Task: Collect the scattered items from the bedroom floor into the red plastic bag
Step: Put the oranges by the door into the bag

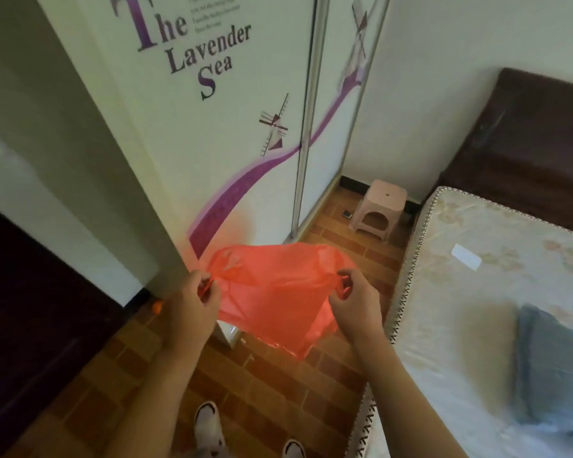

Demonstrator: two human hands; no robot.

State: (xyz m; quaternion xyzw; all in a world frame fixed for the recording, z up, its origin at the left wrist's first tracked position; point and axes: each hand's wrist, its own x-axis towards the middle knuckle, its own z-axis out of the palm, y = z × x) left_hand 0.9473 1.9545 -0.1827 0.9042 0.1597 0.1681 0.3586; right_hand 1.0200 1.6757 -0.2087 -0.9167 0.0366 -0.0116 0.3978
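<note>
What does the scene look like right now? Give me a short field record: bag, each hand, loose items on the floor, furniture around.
bag: red plastic bag, held up above the floor, stretched between both hands
left hand: left hand pinches the bag's left edge
right hand: right hand pinches the bag's right edge
floor items: small dark object beside the pink stool; small orange object by the wardrobe corner; what they are cannot be told
furniture: wardrobe ahead, mattress to the right
bag contents: not visible

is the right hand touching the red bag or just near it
Touching. The head view shows the right hand pinching the red plastic bag at its right edge, with the plastic bunched between the fingertips.
</note>
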